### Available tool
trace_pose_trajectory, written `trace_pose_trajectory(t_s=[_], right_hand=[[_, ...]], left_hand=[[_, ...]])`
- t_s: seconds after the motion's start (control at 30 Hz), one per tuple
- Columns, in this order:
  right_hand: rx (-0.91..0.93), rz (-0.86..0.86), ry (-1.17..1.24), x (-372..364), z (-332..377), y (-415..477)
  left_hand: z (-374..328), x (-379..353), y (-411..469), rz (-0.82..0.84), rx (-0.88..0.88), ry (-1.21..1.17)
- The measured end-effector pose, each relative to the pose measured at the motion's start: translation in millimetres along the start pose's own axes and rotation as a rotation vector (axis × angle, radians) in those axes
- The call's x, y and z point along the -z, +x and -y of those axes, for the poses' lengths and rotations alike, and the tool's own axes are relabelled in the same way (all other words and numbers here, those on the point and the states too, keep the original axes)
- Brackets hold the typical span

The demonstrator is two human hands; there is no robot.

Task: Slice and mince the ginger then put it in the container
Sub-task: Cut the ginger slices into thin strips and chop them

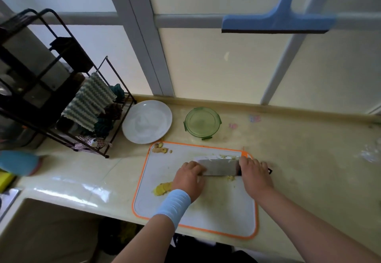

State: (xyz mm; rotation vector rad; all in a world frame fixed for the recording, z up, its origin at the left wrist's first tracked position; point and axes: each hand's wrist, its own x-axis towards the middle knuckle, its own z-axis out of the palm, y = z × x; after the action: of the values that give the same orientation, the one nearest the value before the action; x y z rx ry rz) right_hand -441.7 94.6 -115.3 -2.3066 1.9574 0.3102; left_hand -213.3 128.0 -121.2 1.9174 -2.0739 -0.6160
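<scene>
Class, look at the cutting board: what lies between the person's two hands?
In the head view, the cleaver blade spans from the left hand to the right hand, with minced ginger along its far edge.

Bare desk (299,159) is lying open right of the orange-rimmed cutting board (226,205); behind it, a green container (202,123) and white plate (146,121) are standing near the wall, a black rack (68,98) crowding the left.

No legible text, label, brand, number or sign appears on any item or surface in view.
</scene>
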Motion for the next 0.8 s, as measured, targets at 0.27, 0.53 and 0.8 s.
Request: trace_pose_trajectory(t_s=[0.27,0.53,0.8], right_hand=[[0.137,-0.048,0.125,11.3,-10.0,-9.9],[0.174,0.015,0.526,43.0,30.9,-16.5],[0.146,0.063,0.654,17.2,84.6,-41.1]], left_hand=[[-8.3,22.3,-4.0,-0.475,0.105,-0.08],[30.1,23.9,-36.3,-0.374,0.172,-0.12],[53.2,1.6,-34.1,-0.118,-0.166,0.1]])
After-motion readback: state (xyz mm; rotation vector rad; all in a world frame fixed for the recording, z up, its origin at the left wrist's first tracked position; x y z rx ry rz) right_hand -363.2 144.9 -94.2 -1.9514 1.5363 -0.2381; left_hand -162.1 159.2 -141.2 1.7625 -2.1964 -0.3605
